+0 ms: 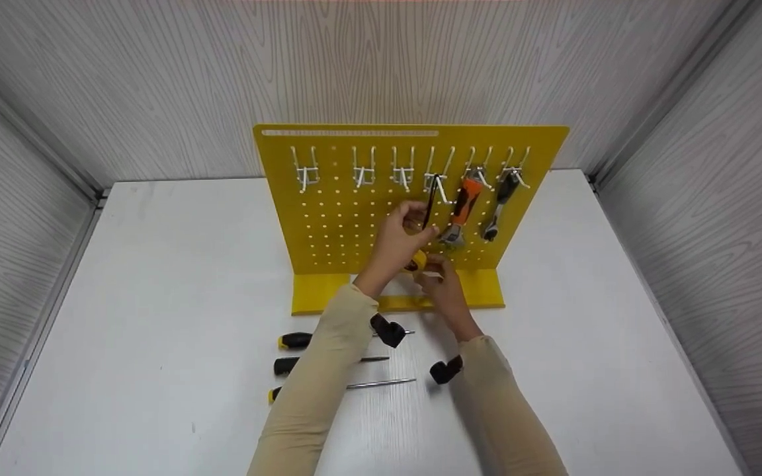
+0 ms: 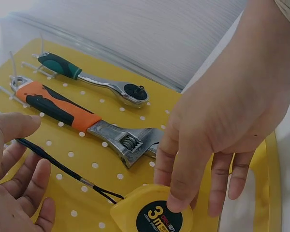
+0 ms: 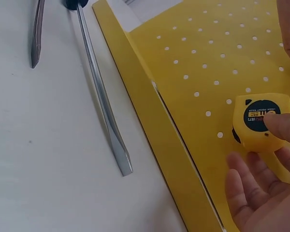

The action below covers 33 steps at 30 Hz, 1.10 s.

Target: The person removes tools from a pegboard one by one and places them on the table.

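Observation:
My right hand [image 1: 446,287] pinches a yellow tape measure [image 2: 157,217], its thumb on the dark round label and its fingers behind. A black wrist strap [image 2: 63,166] runs from the tape measure up to a white hook [image 1: 444,190] on the yellow pegboard [image 1: 507,137]. Beside that strap is my left hand [image 1: 397,241], thumb and fingers spread apart around its upper part. Just right of the strap hangs an adjustable wrench [image 1: 467,201] with an orange and black handle. A ratchet wrench [image 2: 94,81] with a green and black grip hangs from the last hook.
Three screwdrivers lie on the white table in front of the board: an upper one [image 1: 295,340], a middle one [image 1: 286,365] and a lower one [image 1: 384,383], partly hidden by my left sleeve. More white hooks [image 1: 361,175] project at the board's left. Pale panels surround the table.

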### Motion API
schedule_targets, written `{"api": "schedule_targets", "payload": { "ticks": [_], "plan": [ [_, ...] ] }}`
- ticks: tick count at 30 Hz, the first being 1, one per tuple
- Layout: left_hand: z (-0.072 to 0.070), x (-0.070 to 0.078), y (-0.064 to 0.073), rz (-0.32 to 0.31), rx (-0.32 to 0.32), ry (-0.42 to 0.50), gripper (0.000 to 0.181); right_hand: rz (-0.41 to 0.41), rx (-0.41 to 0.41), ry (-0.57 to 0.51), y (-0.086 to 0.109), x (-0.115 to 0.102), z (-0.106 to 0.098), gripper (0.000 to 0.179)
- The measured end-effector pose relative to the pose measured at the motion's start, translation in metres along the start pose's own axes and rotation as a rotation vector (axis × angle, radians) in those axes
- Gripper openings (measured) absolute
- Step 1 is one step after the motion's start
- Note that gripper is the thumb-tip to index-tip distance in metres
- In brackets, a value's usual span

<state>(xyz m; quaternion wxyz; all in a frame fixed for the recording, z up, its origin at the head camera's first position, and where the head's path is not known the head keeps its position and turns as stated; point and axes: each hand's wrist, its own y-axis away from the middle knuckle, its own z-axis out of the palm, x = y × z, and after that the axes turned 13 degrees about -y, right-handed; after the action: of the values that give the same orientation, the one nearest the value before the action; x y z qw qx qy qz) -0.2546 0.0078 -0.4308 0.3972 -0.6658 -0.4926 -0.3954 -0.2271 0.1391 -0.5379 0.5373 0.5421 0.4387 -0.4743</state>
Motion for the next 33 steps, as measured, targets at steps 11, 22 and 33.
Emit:
{"api": "schedule_targets", "payload": {
  "ticks": [11, 22, 33],
  "plan": [
    [-0.002, 0.001, 0.005, -0.014, -0.029, -0.007, 0.038, -0.031, -0.017, 0.069, 0.001, 0.0, 0.001, 0.042],
    [-0.005, 0.001, 0.009, -0.016, -0.033, 0.032, 0.026, 0.006, -0.059, 0.007, 0.018, 0.005, -0.009, 0.042],
    [-0.008, 0.007, 0.012, -0.049, -0.053, 0.043, 0.029, 0.026, -0.105, -0.088, 0.033, -0.001, -0.011, 0.04]
  ]
}}
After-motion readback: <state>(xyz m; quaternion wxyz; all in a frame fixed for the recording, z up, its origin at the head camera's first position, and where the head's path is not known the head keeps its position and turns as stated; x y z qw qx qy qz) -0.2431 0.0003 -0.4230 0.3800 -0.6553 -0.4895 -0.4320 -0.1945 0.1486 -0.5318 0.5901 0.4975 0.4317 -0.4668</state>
